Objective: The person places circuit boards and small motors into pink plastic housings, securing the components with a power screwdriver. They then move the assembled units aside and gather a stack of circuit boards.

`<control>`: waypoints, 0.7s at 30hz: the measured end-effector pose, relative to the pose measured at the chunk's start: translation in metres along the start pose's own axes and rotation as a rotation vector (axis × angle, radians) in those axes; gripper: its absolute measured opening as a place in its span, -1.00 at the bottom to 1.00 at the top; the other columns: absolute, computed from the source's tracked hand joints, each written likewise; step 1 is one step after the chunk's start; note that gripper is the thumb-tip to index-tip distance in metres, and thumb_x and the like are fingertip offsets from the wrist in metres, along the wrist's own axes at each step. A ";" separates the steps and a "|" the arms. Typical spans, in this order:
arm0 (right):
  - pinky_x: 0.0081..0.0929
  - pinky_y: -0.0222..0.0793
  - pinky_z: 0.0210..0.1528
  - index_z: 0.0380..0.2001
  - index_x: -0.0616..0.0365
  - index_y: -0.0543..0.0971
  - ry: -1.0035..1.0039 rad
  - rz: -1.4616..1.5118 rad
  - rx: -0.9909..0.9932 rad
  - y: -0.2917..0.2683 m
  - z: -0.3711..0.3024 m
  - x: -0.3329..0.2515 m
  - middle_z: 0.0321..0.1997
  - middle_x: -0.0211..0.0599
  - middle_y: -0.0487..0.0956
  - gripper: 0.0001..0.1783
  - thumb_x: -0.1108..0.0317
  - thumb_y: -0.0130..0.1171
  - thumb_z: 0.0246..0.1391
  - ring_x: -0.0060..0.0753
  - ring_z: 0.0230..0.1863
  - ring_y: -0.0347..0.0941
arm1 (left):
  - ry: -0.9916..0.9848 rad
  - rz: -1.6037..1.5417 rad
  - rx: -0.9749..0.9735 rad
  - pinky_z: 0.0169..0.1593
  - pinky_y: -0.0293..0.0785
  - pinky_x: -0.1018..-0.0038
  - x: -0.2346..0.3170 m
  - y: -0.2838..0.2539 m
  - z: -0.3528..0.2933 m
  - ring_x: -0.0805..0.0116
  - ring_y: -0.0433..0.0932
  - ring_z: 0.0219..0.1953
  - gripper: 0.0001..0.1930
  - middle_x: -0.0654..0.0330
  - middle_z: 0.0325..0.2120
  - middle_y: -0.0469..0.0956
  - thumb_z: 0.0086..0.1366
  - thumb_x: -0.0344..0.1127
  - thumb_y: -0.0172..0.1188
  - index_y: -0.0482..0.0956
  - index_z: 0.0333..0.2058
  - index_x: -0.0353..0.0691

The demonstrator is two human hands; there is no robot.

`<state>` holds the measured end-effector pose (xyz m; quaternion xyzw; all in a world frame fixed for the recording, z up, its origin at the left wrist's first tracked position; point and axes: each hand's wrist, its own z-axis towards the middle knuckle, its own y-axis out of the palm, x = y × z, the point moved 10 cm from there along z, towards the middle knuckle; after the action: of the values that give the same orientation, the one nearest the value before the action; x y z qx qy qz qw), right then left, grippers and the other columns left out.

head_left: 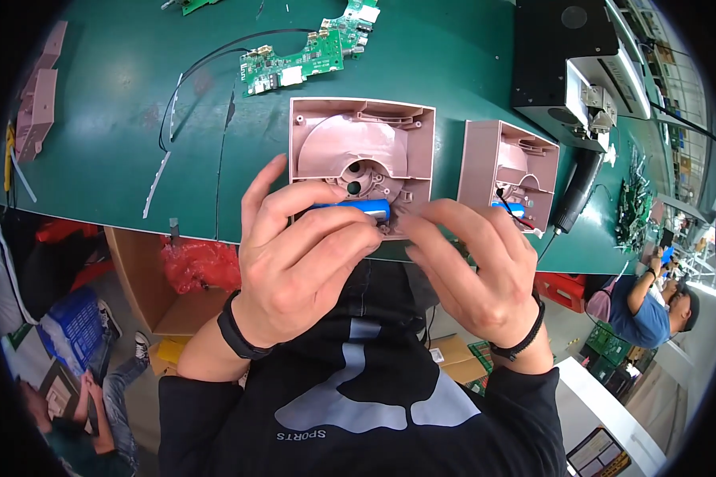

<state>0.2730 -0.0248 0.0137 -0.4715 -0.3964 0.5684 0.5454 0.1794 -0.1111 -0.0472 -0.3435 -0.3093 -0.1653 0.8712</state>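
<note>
A pink plastic housing [362, 139] lies open side up at the near edge of the green table [119, 143]. Both my hands are over its near end. My left hand [294, 254] pinches a blue cylindrical battery cell [358, 209] against the housing's lower edge. My right hand [473, 266] has its fingers curled next to the cell's right end, touching the housing; what its fingertips grip is hidden. A second pink housing [505, 171] with a blue cell and red and black wires inside stands to the right.
A green circuit board [302, 60] with black cables lies at the back. A black and grey machine [573, 63] stands at the back right, a black cylindrical tool [574, 191] beside it. Pink parts [36, 103] sit at the left. Other people work at lower left and right.
</note>
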 end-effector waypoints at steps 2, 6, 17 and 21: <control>-0.39 0.43 -0.33 -0.13 0.13 0.72 0.020 -0.011 0.039 -0.002 -0.004 0.003 -0.09 -0.33 0.62 -0.51 0.50 0.50 -0.29 -0.29 -0.32 0.47 | 0.007 -0.010 -0.005 0.30 0.34 -0.10 0.000 0.002 0.002 0.27 0.60 -0.02 -0.76 0.38 -0.27 0.68 -0.02 -0.38 0.53 0.73 -0.32 -0.06; -0.51 0.41 -0.35 -0.08 0.17 0.70 -0.032 -0.055 0.005 -0.001 -0.007 0.001 -0.09 -0.35 0.58 -0.59 0.39 0.39 -0.09 -0.40 -0.33 0.46 | 0.028 -0.002 -0.009 0.31 0.33 -0.10 0.003 -0.003 0.005 0.27 0.60 -0.03 -0.75 0.39 -0.27 0.67 -0.03 -0.38 0.53 0.74 -0.31 -0.05; -0.46 0.40 -0.39 0.00 0.27 0.62 0.250 0.107 0.497 -0.094 -0.077 0.008 -0.34 -0.17 0.59 -0.48 0.62 0.45 -0.13 -0.35 -0.42 0.46 | 0.020 0.048 0.017 0.24 0.39 0.04 0.016 -0.078 0.033 0.25 0.63 -0.06 -0.70 0.28 -0.23 0.69 0.06 -0.36 0.50 0.73 -0.17 -0.07; -0.54 0.40 -0.43 0.03 0.29 0.60 0.408 0.270 0.513 -0.088 -0.114 0.016 -0.39 -0.22 0.60 -0.48 0.69 0.38 -0.09 -0.45 -0.47 0.48 | 0.041 0.213 -0.080 0.09 0.49 0.22 -0.008 -0.089 0.095 0.01 0.64 -0.08 -0.73 0.14 -0.17 0.71 0.21 -0.31 0.42 0.70 -0.10 -0.18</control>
<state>0.4059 -0.0083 0.0693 -0.4714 -0.0578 0.6103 0.6341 0.0889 -0.1068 0.0461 -0.4057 -0.2464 -0.0909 0.8755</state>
